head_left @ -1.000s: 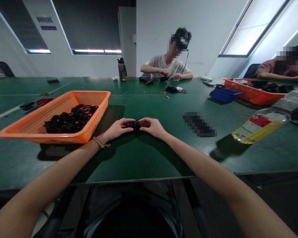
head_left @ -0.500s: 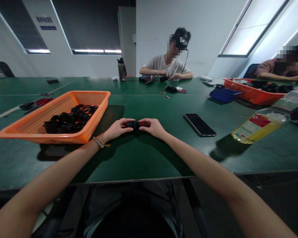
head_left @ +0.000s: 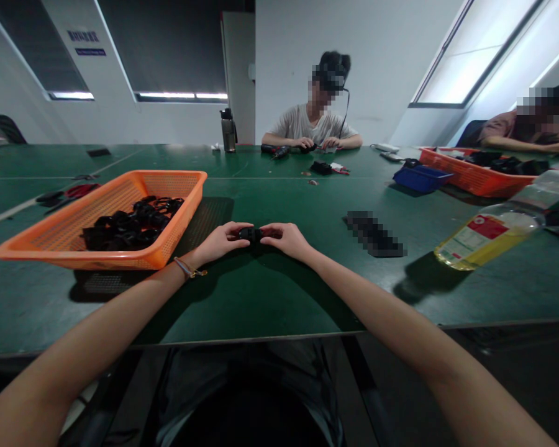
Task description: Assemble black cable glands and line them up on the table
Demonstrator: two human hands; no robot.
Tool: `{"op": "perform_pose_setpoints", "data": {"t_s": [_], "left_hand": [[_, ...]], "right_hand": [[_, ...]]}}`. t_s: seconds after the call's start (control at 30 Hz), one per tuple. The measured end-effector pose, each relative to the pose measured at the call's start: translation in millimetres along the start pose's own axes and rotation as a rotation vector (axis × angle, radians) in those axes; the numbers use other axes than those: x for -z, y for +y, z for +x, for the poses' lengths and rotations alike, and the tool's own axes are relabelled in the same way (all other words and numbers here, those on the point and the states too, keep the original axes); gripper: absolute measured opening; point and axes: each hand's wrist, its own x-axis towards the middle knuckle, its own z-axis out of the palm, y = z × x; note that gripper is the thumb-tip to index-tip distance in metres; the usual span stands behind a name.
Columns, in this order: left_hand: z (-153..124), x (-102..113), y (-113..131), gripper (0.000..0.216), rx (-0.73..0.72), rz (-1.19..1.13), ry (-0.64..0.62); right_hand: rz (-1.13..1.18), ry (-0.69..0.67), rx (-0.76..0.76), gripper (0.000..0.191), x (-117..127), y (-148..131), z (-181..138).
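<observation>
Between my two hands is a small black part (head_left: pixel 250 234), dark and blocky; its exact kind is too small to make out. My left hand (head_left: pixel 224 241) pinches its left end between thumb and fingers. From the other side, my right hand (head_left: pixel 286 239) has thumb and fingertips closed on its right end. Both hands rest low over the green table (head_left: pixel 270 298). Just left of my left hand stands an orange plastic basket (head_left: pixel 177 230), with a heap of black parts (head_left: pixel 130 223) inside.
A phone (head_left: pixel 375 234) lies right of my right hand. Beyond it is a bottle of yellow liquid (head_left: pixel 487 233). Farther back are a blue tray (head_left: pixel 422 179), another orange basket (head_left: pixel 479 174) and a dark flask (head_left: pixel 228 130). A person (head_left: pixel 314 121) works across the table.
My hands and the black part stay in nearly the same place. Across the table, the person's head and hands have shifted slightly.
</observation>
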Motion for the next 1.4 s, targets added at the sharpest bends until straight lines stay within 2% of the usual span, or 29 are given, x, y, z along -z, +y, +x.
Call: {"op": "perform_pose_setpoints", "data": {"t_s": [0.87,1.07,1.23,1.4], "left_hand": [[0.7,-0.9,-0.1,0.052,-0.008,0.02,-0.005],[0.2,-0.2,-0.4,0.051,-0.013,0.026,-0.008],[0.3,-0.2,-0.4,0.052,-0.014,0.021,-0.011],[1.3,-0.1,-2.1,0.05,-0.02,0.02,-0.008]], "right_hand": [[-0.01,-0.006,-0.002,0.023,-0.2,3.2,0.9],[0.025,-0.036,0.0,0.03,1.2,2.0,-0.4],[0.026,-0.017,0.002,0.026,0.1,3.0,0.7],[0.031,0.009,0.007,0.031,-2.0,5.6,1.4]]}}
